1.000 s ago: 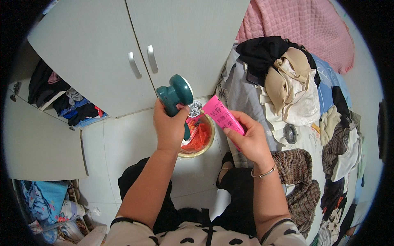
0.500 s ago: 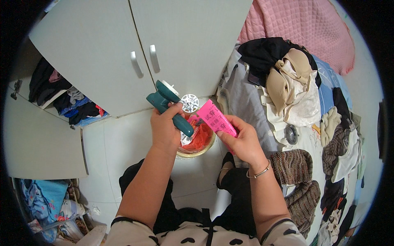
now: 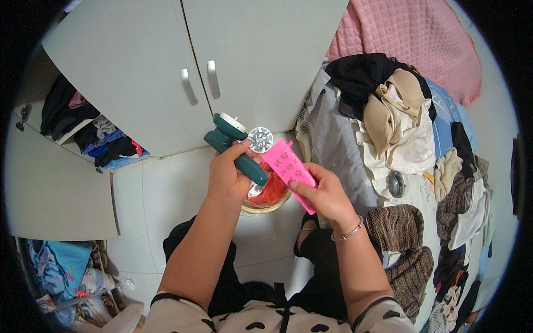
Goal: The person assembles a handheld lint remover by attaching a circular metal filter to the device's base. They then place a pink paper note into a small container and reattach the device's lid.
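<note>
Grey wardrobe [image 3: 133, 61], heaped clothes [image 3: 402, 111], half-hidden bin [image 3: 267, 210], left hand [image 3: 228, 173] gripping green device [image 3: 252, 170], right hand [image 3: 328, 194] pinching pink tag [image 3: 284, 163]

Device [image 3: 251, 168]: green; grip partly covered by left hand [image 3: 226, 171], whose outer fingers are out of sight.
Disc [image 3: 260, 140]: silver; fine detail too small to read; contact with the left fingertips cannot be told.
Tag [image 3: 286, 166]: pink; partly under the right hand [image 3: 328, 194], some fingers hidden behind it.
Bin [image 3: 265, 210]: far rim and much of the contents masked.
Shoe [image 3: 312, 220]: black; partly behind trousers [image 3: 319, 258].
Cabinet [image 3: 139, 72], quilt [image 3: 405, 44]: cut off by upper edge.
Shirt [image 3: 264, 321]: cut off by lower edge.
Shelf clothes [image 3: 114, 149]: overlapping; separate pieces unclear.
Dark object [image 3: 516, 177]: right rim; cropped, kind unclear.
</note>
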{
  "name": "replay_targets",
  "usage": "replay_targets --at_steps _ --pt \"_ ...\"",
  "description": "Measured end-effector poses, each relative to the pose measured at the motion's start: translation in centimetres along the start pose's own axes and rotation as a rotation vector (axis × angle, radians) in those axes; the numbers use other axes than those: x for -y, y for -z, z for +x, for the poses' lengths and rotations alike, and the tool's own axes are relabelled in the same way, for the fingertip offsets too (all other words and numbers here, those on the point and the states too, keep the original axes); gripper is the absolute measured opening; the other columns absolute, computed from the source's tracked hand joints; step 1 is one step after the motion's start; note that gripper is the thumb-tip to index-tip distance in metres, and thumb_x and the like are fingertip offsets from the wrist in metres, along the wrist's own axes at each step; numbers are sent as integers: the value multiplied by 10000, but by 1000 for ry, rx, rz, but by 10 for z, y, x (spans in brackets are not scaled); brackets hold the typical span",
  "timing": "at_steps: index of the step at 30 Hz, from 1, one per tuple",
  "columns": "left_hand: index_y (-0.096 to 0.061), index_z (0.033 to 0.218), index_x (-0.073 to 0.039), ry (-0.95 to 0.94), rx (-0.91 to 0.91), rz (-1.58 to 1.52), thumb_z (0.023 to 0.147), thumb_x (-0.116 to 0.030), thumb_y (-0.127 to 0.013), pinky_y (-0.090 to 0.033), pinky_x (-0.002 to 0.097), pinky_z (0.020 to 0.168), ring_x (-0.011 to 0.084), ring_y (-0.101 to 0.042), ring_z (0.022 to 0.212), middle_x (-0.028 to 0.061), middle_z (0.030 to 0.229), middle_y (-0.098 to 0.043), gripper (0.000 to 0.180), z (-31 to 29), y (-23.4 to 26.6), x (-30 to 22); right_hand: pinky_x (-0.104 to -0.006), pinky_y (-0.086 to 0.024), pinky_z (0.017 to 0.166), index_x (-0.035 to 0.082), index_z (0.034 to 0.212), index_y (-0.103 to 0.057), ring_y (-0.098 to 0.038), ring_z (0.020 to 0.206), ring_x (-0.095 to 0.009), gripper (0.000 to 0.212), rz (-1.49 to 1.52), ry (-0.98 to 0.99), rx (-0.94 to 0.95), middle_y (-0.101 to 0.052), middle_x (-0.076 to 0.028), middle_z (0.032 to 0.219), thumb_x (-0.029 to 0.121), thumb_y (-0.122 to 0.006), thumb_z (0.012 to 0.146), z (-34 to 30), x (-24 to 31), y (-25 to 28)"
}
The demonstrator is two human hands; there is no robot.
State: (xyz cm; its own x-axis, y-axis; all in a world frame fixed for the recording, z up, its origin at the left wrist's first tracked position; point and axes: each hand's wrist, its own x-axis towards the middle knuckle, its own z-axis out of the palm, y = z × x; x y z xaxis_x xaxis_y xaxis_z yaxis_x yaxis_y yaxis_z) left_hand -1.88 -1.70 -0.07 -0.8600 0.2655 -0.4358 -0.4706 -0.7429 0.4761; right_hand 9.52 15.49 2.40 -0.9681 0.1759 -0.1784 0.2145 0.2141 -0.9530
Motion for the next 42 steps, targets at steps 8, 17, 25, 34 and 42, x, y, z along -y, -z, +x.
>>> replay_targets --at_steps 8,17,25,34,42 --pt "-520 992 -62 -163 0 137 774 71 -654 -503 365 806 158 -569 814 25 862 -543 289 -13 -15 -5 -317 -500 780 -7 1097 -611 -659 853 -237 333 -268 147 -273 -667 -161 927 133 -691 806 -2 3 0" --pt "-535 992 -55 -405 131 373 755 79 -675 -475 269 729 116 -568 789 11 885 -564 306 -13 -15 -2 -290 -483 798 6 1100 -615 -633 867 -187 318 -130 184 -165 -663 -121 940 90 -689 803 -10 19 10" --pt "-544 1040 -48 -404 191 448 769 64 -668 -487 279 751 130 -582 819 34 920 -591 318 -17 -19 -7 -322 -486 787 21 1082 -628 -630 853 -262 330 -259 301 -180 -640 -142 940 62 -702 763 -11 20 23" --pt "-533 1055 -48 -452 190 558 778 44 -670 -500 276 741 128 -589 820 46 925 -599 322 -20 -22 -5 -327 -492 769 24 1070 -637 -630 841 -260 332 -348 358 -195 -638 -138 928 29 -709 746 -16 33 24" --pt "-531 1041 -54 -423 154 597 776 48 -669 -496 270 734 118 -582 801 35 899 -588 316 -22 -23 -5 -316 -491 791 22 1074 -634 -635 863 -257 333 -256 344 -189 -644 -140 946 36 -708 750 -14 27 20"
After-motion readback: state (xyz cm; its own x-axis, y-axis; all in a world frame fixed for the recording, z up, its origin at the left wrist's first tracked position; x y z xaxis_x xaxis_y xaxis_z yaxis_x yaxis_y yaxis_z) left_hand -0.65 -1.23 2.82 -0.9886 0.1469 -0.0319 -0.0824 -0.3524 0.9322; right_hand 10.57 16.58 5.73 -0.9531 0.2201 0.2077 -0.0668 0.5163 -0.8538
